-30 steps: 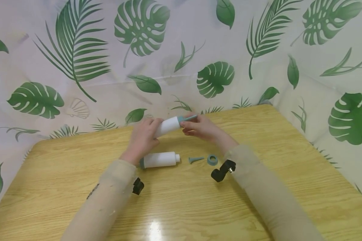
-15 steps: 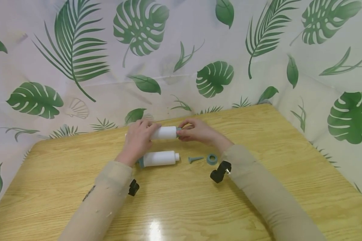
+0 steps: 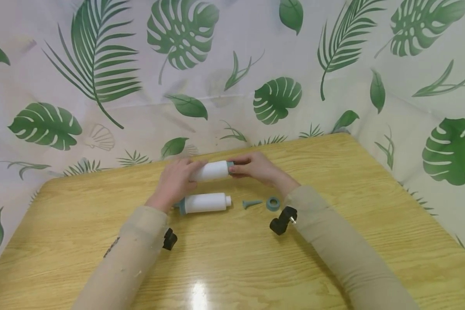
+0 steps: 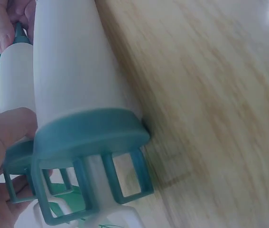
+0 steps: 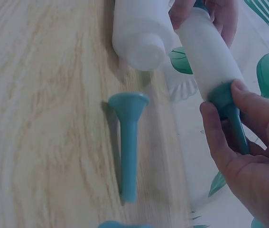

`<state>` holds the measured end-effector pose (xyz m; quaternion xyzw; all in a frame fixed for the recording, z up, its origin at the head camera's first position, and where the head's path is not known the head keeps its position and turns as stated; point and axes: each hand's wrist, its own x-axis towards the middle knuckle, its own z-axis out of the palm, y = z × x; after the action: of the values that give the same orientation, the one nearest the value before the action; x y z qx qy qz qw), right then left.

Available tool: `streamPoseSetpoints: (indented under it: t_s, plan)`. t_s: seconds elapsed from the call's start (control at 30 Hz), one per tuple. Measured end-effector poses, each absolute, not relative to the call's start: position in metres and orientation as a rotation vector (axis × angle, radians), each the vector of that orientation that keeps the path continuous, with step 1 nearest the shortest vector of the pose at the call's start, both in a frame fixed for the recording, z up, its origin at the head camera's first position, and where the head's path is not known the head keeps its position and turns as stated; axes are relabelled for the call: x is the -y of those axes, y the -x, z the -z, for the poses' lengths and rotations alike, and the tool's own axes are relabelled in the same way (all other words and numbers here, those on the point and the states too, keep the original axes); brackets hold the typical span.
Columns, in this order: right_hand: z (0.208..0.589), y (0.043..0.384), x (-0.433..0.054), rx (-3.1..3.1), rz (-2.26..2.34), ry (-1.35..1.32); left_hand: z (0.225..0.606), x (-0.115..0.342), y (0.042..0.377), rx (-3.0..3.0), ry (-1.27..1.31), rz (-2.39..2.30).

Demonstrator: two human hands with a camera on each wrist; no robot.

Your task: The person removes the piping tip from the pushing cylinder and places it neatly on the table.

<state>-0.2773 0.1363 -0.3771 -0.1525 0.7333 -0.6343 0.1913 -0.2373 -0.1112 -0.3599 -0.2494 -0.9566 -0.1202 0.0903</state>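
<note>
Between both hands is a white icing syringe (image 3: 212,171) with teal ends, tilted slightly up to the right. My left hand (image 3: 174,181) grips its barrel near the teal handle, which shows in the left wrist view. At the other end my right hand (image 3: 257,167) pinches the teal collar (image 5: 221,96) between thumb and fingers. A long teal nozzle (image 5: 238,131) sticks out of that collar toward the palm. Nearer the body a second white icing syringe (image 3: 206,203) lies on its side, its bare white neck facing right and its looped teal handle (image 4: 91,130) at the left.
Right of the lying syringe, a loose teal nozzle (image 3: 252,203) and a teal ring collar (image 3: 273,204) rest on the wooden table (image 3: 224,267). Behind the table's far edge hangs a leaf-patterned cloth (image 3: 232,103). Black camera mounts hang under both wrists.
The held syringe has come down toward the table and turned more level. My right fingers have closed in around its collar, and the nozzle no longer shows in the head view.
</note>
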Motion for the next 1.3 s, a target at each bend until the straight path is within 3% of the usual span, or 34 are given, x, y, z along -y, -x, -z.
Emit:
streamPoseSetpoints:
  t_s: [0.3, 0.7, 1.3]
  plan:
    - [0.3748, 0.2744, -0.1351, -2.258, 1.679, 0.462, 0.3589, 0.1121, 0.2386, 2.928, 0.679, 0.424]
    - [0.3785, 0.2766, -0.1371, -2.061, 1.644, 0.347, 0.3599, 0.1125, 0.2371, 2.923, 0.663, 0.478]
    - [0.3768, 0.2774, -0.144, -2.001, 1.551, 0.446, 0.3594, 0.1118, 0.2358, 2.924, 0.682, 0.584]
